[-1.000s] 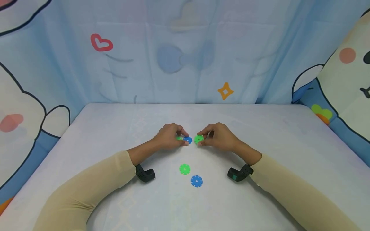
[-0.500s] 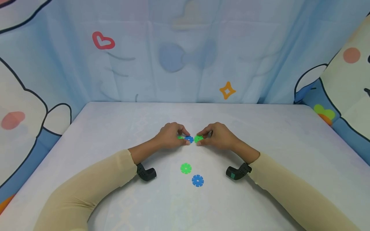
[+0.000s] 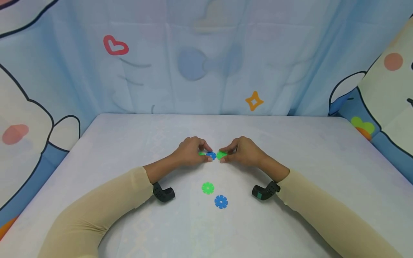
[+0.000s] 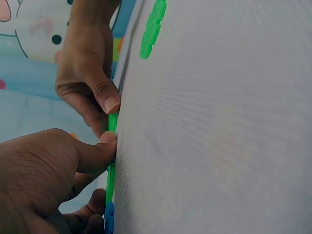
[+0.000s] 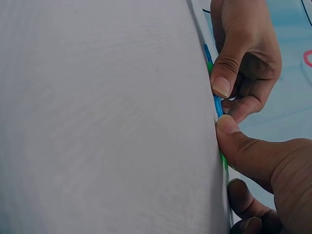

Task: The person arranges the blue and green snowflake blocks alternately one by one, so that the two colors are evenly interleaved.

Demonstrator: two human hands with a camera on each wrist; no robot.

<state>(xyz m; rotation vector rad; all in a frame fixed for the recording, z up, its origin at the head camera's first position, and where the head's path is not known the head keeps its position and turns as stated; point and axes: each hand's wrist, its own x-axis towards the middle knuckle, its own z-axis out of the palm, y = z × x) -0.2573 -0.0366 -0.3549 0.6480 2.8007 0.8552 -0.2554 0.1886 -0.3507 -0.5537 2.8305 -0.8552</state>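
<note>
In the head view my left hand point(image 3: 191, 152) pinches a blue notched plastic disc point(image 3: 211, 156) between thumb and fingers. A green disc point(image 3: 202, 153) lies beside it, mostly covered by the hand. The left wrist view shows another blue disc point(image 4: 109, 218) past this green one, in a row along the table. My right hand point(image 3: 244, 152) pinches a second green disc point(image 3: 221, 155), right beside the held blue one. Whether their edges interlock, I cannot tell. Nearer the front, a loose green disc point(image 3: 208, 188) and a loose blue disc point(image 3: 221, 201) lie flat.
The table point(image 3: 145, 222) has a pale cloth over it. Behind it hangs a light blue printed curtain point(image 3: 145, 82). Black wrist cameras, left point(image 3: 164, 192) and right point(image 3: 265, 191), sit low over the cloth on each side of the loose discs.
The view has shifted slightly. My right hand has come a little closer to the left, narrowing the gap between the green disc and the blue disc. Both grips stay the same.
</note>
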